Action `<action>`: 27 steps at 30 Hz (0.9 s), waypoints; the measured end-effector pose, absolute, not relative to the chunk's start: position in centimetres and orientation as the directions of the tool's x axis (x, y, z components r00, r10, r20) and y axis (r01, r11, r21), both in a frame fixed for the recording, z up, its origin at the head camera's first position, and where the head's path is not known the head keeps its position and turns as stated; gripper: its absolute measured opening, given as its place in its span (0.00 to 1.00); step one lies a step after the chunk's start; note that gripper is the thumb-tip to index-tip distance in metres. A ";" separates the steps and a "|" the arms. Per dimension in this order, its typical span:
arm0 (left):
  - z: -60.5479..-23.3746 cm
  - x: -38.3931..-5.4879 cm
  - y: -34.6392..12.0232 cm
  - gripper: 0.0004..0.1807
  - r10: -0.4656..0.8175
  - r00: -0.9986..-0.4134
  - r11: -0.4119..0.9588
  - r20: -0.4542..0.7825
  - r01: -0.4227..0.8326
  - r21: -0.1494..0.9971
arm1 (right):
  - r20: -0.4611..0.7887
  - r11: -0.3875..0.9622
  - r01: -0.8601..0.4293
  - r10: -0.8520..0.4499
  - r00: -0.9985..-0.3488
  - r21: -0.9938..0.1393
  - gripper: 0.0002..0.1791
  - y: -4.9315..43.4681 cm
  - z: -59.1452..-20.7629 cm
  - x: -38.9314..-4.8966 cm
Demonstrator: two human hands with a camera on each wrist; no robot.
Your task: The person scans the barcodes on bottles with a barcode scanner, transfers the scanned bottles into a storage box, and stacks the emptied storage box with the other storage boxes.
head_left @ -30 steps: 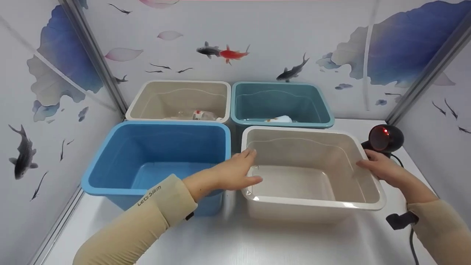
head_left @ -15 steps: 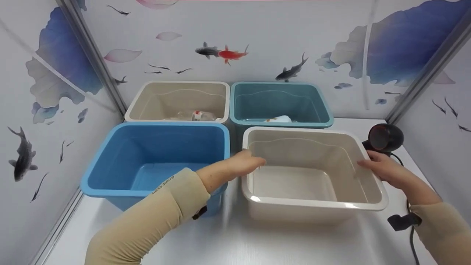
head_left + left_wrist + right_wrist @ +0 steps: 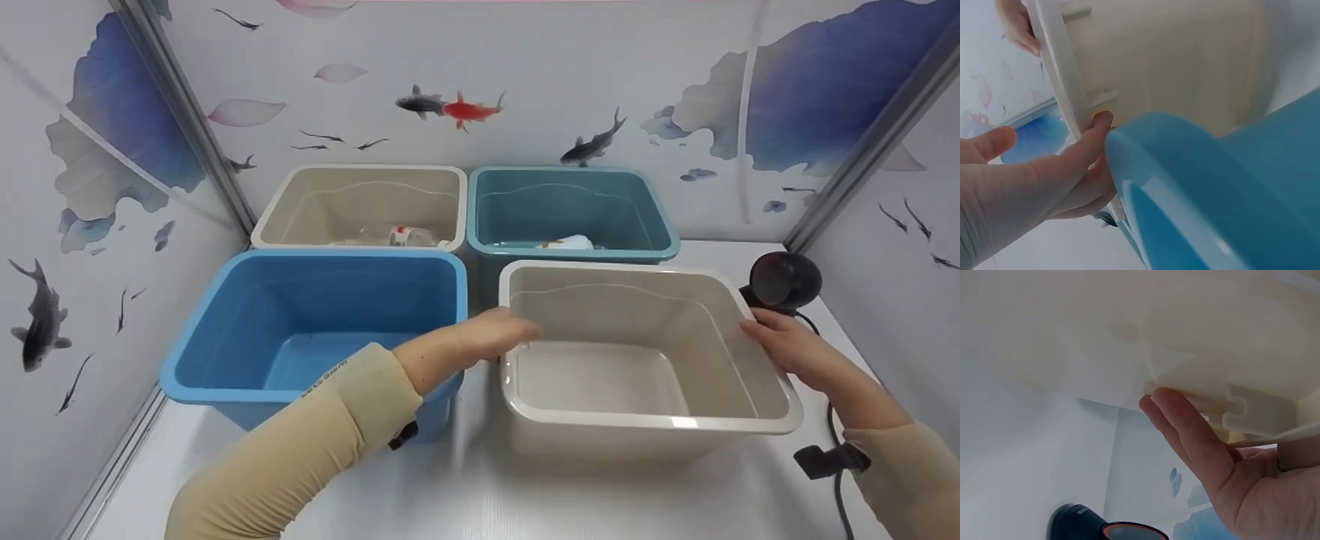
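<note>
A beige plastic tub [image 3: 600, 375] stands at the front right, with only its bare floor showing inside. My left hand [image 3: 491, 335] grips its left rim, thumb over the inner side. In the left wrist view, fingers [image 3: 1092, 140] of that hand reach below the rim on the outside, close beside the blue tub's rim. My right hand [image 3: 787, 345] holds the right rim, thumb inside. Its fingers [image 3: 1185, 427] lie along the outer wall under the rim in the right wrist view. The blue tub [image 3: 315, 394] stands at the left, beneath my left forearm.
Behind are another beige tub [image 3: 360, 174] holding a clear plastic bottle [image 3: 409, 236], and a teal tub [image 3: 570, 174] with a white item [image 3: 568, 242] inside. A black round-headed device [image 3: 785, 280] with a cable stands close to my right hand. Patterned wall panels enclose the table.
My left hand has moved from over the left rim to a grip on it, with the thumb inside. The front beige tub has shifted slightly right, and my right hand with it.
</note>
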State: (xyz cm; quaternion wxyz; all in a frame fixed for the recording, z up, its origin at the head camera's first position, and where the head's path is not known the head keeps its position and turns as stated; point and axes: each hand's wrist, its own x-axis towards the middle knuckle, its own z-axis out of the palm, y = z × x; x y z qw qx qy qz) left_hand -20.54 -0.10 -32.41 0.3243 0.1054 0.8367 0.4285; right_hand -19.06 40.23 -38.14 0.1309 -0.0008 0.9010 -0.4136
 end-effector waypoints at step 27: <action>-29.9 -19.5 -1.3 0.31 0.452 -0.761 0.502 -0.465 -0.214 0.838 | -0.263 0.653 0.153 -0.073 -0.962 -0.742 0.30 40.9 -35.5 -17.6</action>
